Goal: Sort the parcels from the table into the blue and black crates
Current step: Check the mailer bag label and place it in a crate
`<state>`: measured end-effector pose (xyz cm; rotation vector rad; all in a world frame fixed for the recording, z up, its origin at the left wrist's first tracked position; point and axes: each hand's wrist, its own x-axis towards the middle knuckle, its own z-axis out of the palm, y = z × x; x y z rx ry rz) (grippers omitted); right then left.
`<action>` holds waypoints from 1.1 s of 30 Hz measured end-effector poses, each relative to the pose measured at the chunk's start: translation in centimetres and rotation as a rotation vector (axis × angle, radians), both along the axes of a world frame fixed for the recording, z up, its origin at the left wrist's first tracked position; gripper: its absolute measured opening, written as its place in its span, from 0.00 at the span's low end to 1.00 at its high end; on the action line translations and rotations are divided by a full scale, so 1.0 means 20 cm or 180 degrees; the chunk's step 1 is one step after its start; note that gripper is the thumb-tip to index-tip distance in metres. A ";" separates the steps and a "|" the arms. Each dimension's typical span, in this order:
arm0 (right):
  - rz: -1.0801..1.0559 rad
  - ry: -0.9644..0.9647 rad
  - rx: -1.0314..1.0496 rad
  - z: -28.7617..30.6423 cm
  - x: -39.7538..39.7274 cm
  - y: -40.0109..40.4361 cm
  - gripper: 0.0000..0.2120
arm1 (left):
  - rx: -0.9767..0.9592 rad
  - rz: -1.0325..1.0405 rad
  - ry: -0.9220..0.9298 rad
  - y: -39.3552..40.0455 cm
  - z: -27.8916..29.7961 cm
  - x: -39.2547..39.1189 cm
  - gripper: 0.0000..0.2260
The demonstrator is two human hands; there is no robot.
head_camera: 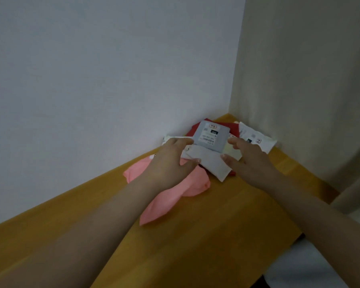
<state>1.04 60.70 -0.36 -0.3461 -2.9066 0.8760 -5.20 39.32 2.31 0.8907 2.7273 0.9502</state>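
Observation:
A heap of parcels lies in the far corner of the wooden table. On top sits a grey parcel with a printed label, over a white padded parcel. My left hand pinches the white parcel's left edge between thumb and fingers. My right hand pinches its right edge the same way. A pink parcel lies under my left hand. A dark red parcel and a white labelled parcel lie behind. No crate is in view.
Two walls meet right behind the heap: a pale one on the left, a beige one on the right. The table's right edge drops off to a white surface below.

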 end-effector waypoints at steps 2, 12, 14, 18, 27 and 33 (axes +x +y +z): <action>0.0006 -0.0047 -0.0067 -0.06 -0.14 0.14 0.29 | -0.0002 0.0107 -0.0041 0.11 -0.04 -0.12 0.23; 0.0244 -0.0805 -0.0454 -0.43 -0.74 0.81 0.30 | -0.0349 0.0864 -0.0921 0.74 -0.44 -0.54 0.28; 0.0259 -0.0857 -0.0547 -0.50 -0.84 0.88 0.29 | -0.0483 0.0964 -0.1046 0.82 -0.52 -0.61 0.29; 0.0328 -0.0978 -0.0642 -0.65 -1.03 0.95 0.28 | -0.0741 0.1055 -0.1265 0.92 -0.66 -0.75 0.30; 0.0270 -0.1085 -0.0809 -0.94 -1.43 1.03 0.44 | -0.1354 0.0858 -0.1795 0.99 -0.96 -0.93 0.36; 0.0176 -0.1091 -0.0484 -1.00 -1.56 0.99 0.37 | -0.1497 0.0761 -0.1890 0.97 -1.02 -0.90 0.38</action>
